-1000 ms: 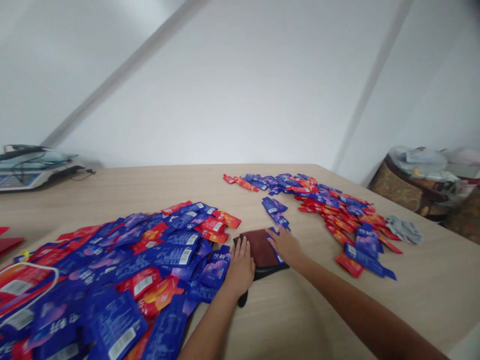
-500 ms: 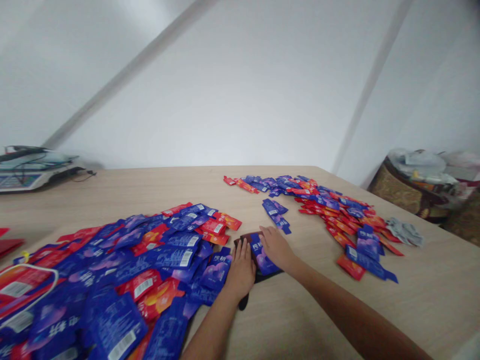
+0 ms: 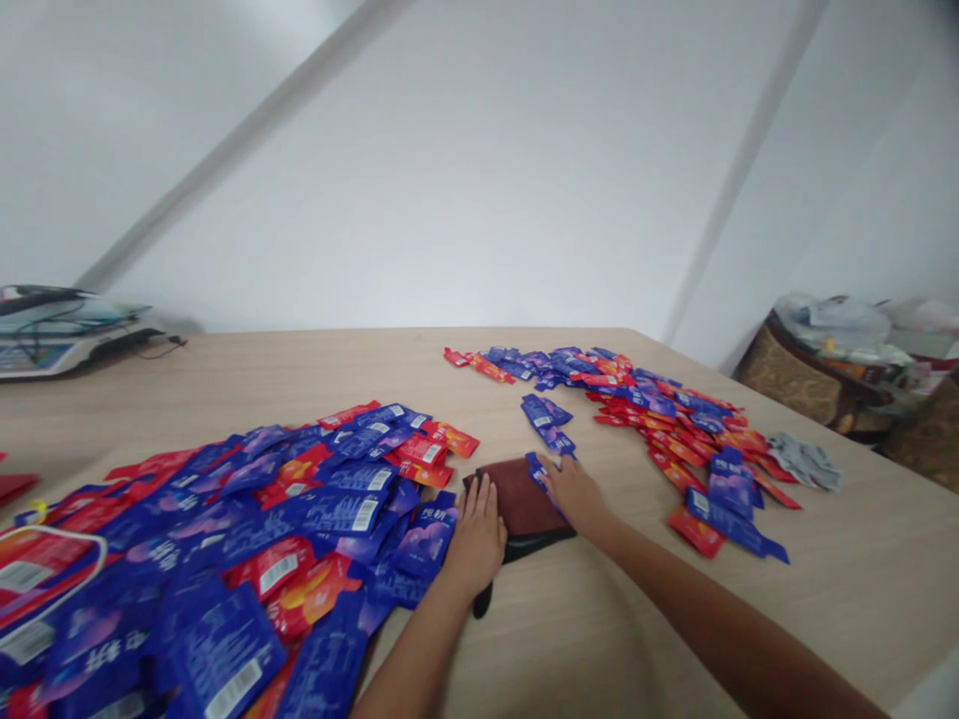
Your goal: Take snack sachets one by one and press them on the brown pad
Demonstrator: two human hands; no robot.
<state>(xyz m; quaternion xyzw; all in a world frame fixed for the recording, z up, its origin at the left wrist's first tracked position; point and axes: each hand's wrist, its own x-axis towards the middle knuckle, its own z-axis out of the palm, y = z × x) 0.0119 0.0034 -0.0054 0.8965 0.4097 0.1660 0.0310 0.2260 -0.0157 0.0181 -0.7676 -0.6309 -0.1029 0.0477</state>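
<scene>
We keep our left hand (image 3: 476, 534) flat, fingers spread, steadying the brown pad (image 3: 520, 496) near the table (image 3: 315, 374) edge, while our right hand (image 3: 573, 489) presses 1 blue packet (image 3: 537, 471) against the pad's right side; grip unclear.

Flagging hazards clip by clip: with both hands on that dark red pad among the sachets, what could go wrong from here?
1. The left hand lies flat against the big sachet heap; a nudge could slide packets onto the dark red pad.
2. The right hand presses a blue sachet at the pad's far corner; it may slip off onto the table.
3. Red and blue packets lie mixed, so miscounting seems possible.
</scene>
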